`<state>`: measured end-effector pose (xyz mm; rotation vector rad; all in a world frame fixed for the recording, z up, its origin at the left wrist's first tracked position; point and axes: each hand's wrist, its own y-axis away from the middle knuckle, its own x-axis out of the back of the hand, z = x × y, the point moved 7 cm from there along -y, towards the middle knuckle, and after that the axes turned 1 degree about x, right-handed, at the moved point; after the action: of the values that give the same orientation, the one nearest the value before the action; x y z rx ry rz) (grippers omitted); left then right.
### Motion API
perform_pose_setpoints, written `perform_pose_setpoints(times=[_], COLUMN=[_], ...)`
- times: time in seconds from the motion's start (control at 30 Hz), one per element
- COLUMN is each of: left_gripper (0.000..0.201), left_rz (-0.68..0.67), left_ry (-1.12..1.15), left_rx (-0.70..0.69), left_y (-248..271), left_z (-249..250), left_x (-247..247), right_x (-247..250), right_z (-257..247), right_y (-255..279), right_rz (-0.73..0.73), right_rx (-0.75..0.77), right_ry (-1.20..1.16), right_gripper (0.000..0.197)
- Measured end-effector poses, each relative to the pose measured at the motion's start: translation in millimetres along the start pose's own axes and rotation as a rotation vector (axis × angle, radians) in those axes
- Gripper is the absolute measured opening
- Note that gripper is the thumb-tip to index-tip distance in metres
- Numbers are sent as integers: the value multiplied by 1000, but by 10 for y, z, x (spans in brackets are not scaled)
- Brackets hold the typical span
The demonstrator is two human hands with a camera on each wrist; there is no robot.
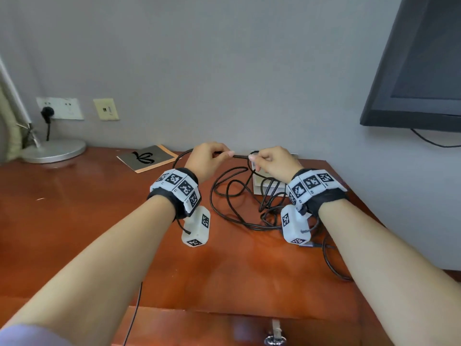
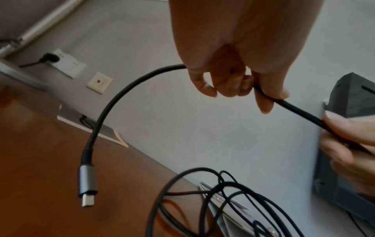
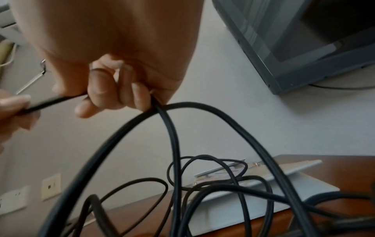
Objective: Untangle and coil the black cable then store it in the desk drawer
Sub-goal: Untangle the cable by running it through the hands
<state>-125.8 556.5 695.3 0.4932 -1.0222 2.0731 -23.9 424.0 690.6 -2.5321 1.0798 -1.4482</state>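
Note:
A long black cable (image 1: 232, 196) lies in tangled loops on the red-brown desk (image 1: 74, 208). Both hands are raised above the desk's back part, close together, with a short taut stretch of cable between them. My left hand (image 1: 212, 156) pinches the cable (image 2: 270, 97) near one end; that end curves down to a grey metal plug (image 2: 87, 182) hanging free. My right hand (image 1: 264, 162) grips the cable (image 3: 162, 112) in curled fingers, and several loops hang from it. The drawer front (image 1: 224, 328) with its metal handle (image 1: 274, 333) is at the bottom edge, closed.
A white box (image 1: 267, 188) sits under the loops at the back right. A booklet (image 1: 147, 158) lies at the back, a lamp base (image 1: 53, 151) at the far left. Wall sockets (image 1: 59, 108) and a wall-mounted monitor (image 1: 419, 71) are behind. A thin wire (image 1: 134, 313) hangs at the front.

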Motion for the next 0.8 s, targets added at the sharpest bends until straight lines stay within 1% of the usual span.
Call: perform_pose_setpoints(times=[0.07,0.13,0.33,0.43,0.5,0.57,0.67,0.73,0.8], left_gripper=[24,24,22,23,22,18,16,17,21], left_rz=[8,30,186,247,275,255,172,151,147], left_ry=[-50,-54,-38,-56,-50,-5,-7,-76,-193], left_rx=[-2,4,37,53,72,68,-10,-68,-94], left_y=[118,211,536,708,803,886,961,979,984], left_z=[24,8,-159,-206,-200,-131,77,185,224], left_x=[155,308,828,972,1019,1011,910,850,817], right_x=[-29,-68,-214,-319,-326,-322,-337,-336,-322], right_z=[-135,-271,-668,-810,-911,-981,-1061,-1116,-1123], right_y=[59,94,218,282,307,331,394,452,508], right_rz=[6,4,22,19,42,67,68,63,57], right_rx=[21,43,113,139,164,188,210,235,246], right_ry=[32,54,96,102,90,75,86,105,142], right_gripper=[41,42,39,36,36,35,34,33,32])
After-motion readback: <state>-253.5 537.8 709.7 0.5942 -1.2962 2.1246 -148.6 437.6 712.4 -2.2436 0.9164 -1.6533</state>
